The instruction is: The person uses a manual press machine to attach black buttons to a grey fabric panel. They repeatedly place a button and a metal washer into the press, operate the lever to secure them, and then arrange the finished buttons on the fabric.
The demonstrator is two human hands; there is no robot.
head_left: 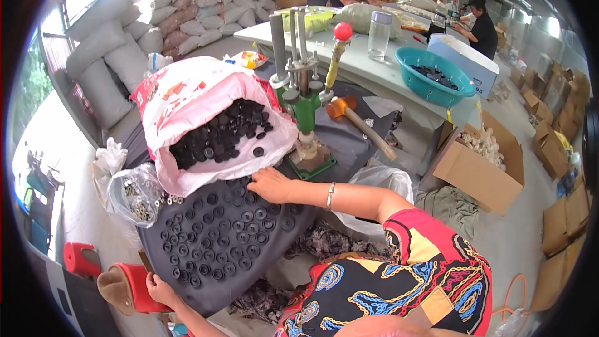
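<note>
Rows of small black round discs with raised rims (223, 241) lie on a dark grey cloth (249, 281) over the work table. My right hand (269, 185) is at the far edge of these rows, fingers bent down among the discs; whatever is between the fingertips is hidden. Just beyond it, a pink-lined sack (196, 178) lies on its side, its mouth full of loose black discs (218, 137). My left hand (160, 290) is at the cloth's near left edge, fingers curled by a thin brown strip (145, 261); its grip is unclear.
A green hand press (306, 109) with a red ball lever stands past my right hand, beside an orange mallet (349, 112). A clear bag of metal rings (134, 193) is left. Behind are a white table, a teal basin (430, 81), cartons and two people.
</note>
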